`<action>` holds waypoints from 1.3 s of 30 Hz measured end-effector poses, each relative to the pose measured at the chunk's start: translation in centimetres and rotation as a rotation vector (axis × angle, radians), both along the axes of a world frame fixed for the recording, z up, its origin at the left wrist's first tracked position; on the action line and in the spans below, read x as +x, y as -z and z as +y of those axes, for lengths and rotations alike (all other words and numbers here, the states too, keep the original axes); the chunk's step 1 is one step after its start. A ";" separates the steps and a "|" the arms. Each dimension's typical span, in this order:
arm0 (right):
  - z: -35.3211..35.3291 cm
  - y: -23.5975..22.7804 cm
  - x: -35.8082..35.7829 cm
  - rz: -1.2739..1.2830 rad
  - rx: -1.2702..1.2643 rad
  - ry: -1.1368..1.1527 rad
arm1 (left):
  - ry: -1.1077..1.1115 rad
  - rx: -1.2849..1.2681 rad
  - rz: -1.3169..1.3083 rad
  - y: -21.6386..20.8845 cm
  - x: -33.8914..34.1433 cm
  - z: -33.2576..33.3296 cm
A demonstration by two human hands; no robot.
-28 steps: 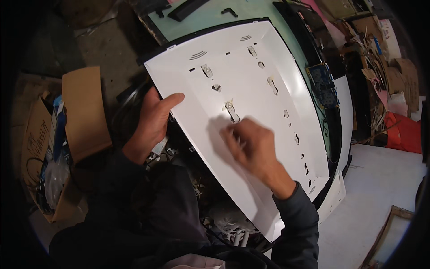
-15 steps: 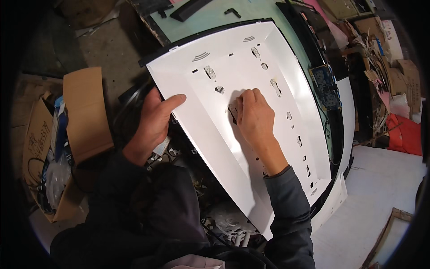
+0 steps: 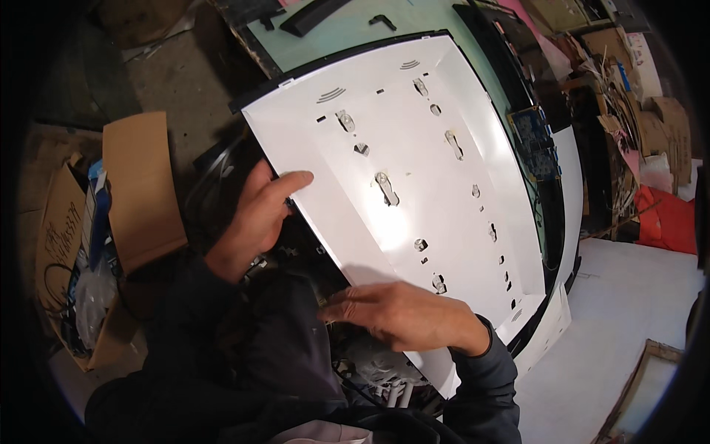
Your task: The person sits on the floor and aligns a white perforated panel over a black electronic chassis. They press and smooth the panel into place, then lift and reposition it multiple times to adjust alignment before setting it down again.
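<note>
A large white tray-like panel with a black rim lies tilted in front of me, its long side running from upper left to lower right. Rows of cut-outs pierce it, and pale clip-like pieces show in several of them. My left hand grips the panel's left edge, thumb on top and the other fingers underneath, partly hidden. Over the near part of the same edge is my right hand, fingers stretched out to the left. Nothing shows in it.
Left of me stands an open cardboard box with cables and plastic bags. Behind the panel is a greenish glass surface holding a small black bracket. A circuit board, stacked cardboard and a white sheet are on the right.
My right hand has left the middle of the panel and moved down toward its near left edge, its fingers now extended. The left hand has slid slightly lower along the edge.
</note>
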State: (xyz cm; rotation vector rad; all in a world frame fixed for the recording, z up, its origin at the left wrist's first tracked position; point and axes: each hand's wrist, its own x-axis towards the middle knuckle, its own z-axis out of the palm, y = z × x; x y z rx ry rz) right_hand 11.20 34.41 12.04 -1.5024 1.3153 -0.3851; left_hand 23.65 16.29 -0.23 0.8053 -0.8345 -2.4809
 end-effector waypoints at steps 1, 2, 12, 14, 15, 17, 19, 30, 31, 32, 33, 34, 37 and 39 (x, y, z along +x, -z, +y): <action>0.3 0.8 -0.2 -0.001 -0.167 0.045 | 0.000 -0.012 0.004 0.3 0.1 0.4; 0.4 1.3 -0.9 0.101 -0.175 0.180 | 0.000 -0.023 0.008 1.0 0.2 1.0; -3.2 8.0 -7.7 0.995 -0.650 0.407 | -0.003 -0.073 0.011 0.5 -0.3 1.0; -3.5 8.5 -7.8 1.077 -0.642 0.363 | 0.002 -0.068 0.004 0.5 -0.3 0.9; -3.7 8.6 -7.9 1.118 -0.642 0.339 | -0.022 -0.061 0.001 0.7 -0.3 1.1; -3.6 8.2 -7.9 1.085 -0.609 0.426 | -0.036 -0.049 0.020 0.7 -0.3 1.3; -3.4 7.7 -7.3 0.976 -0.558 0.454 | -0.021 -0.033 0.060 0.6 -0.1 1.4; -5.6 9.2 -5.0 0.834 -0.528 0.283 | -0.108 -0.097 0.034 1.5 -0.8 2.1; -5.8 9.5 -4.9 0.844 -0.525 0.269 | -0.110 -0.112 0.034 1.6 -0.9 2.2; -6.0 9.7 -4.7 0.855 -0.522 0.257 | -0.117 -0.089 0.004 1.6 -0.8 2.1; -6.0 9.7 -4.8 0.881 -0.513 0.247 | -0.117 -0.063 -0.013 1.5 -0.9 2.1; -6.1 9.9 -4.8 0.870 -0.503 0.248 | -0.115 -0.037 -0.031 1.5 -1.0 2.1; -6.0 10.1 -4.6 0.862 -0.508 0.274 | -0.170 -0.046 -0.024 1.5 -1.0 2.5; -6.1 9.8 -5.1 0.857 -0.528 0.348 | -0.151 -0.075 -0.026 1.2 -1.0 2.4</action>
